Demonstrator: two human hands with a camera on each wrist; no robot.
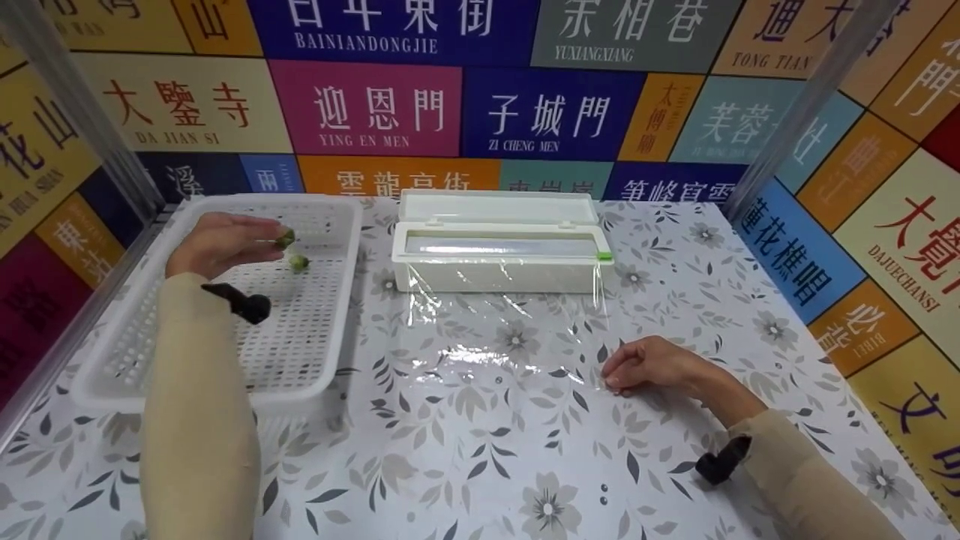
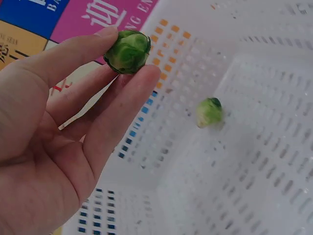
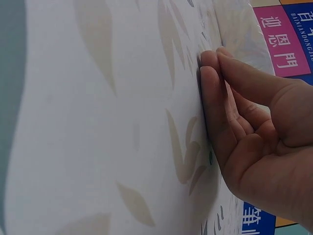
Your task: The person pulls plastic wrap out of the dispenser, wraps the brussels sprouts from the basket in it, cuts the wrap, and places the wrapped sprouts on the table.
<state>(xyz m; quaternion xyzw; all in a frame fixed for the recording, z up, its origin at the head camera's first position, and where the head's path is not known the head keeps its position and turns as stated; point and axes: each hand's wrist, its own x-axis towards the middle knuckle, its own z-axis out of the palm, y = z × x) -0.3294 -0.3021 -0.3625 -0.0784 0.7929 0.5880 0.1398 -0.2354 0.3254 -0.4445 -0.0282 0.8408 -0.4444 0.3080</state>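
Note:
My left hand (image 1: 221, 246) is over the white plastic basket (image 1: 346, 300), pinching a green Brussels sprout (image 2: 128, 51) between thumb and fingertips. A second Brussels sprout (image 2: 209, 112) lies inside the basket, apart from the hand. From the white cling film box (image 1: 502, 277), a clear sheet of cling film (image 1: 480, 352) stretches forward across the table. At the sheet's front right corner, my right hand (image 1: 652, 365) pinches the film's edge between thumb and fingers, low against the tabletop. The right wrist view shows the fingertips (image 3: 210, 73) together, close to the cloth.
The box's lid (image 1: 496, 206) stands raised at the back, and a green cutter piece (image 1: 603, 256) sits at its right end. A floral tablecloth (image 1: 442, 480) covers the table. Printed panels (image 1: 367, 109) and clear posts (image 1: 802, 105) bound the workspace.

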